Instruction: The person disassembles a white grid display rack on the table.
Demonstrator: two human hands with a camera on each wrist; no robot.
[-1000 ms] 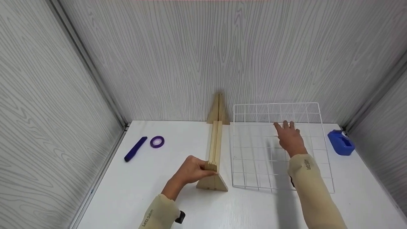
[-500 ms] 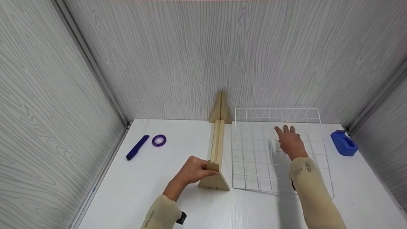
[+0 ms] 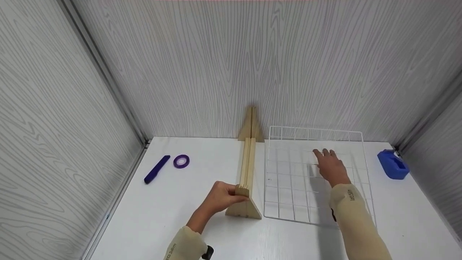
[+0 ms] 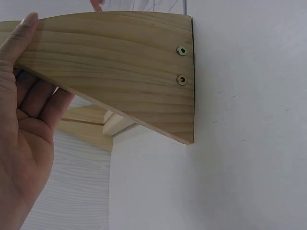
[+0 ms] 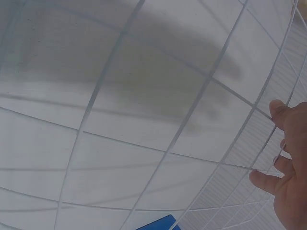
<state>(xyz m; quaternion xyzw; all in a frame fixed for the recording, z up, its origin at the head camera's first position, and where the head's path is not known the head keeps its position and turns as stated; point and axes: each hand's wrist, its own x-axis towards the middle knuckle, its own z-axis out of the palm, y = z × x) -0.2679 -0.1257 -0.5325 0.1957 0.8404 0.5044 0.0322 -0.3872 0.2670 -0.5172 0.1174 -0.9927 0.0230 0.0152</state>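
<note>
Hands apart, two in view: left hand (image 3: 221, 196) grips near end of one wooden stand (image 3: 246, 177), fingers curled round its top rail; right hand (image 3: 331, 167) lies flat, fingers straight, on one white wire grid (image 3: 288, 180) just right of stand. Left of stand, well apart: one purple pen (image 3: 156, 169), one purple tape ring (image 3: 181, 161). Far right of stand: one blue tape dispenser (image 3: 393, 164). Left wrist view alone shows two screws (image 4: 182, 64) in stand's end plate; right wrist view shows fingertips (image 5: 283, 111) against grid wires
</note>
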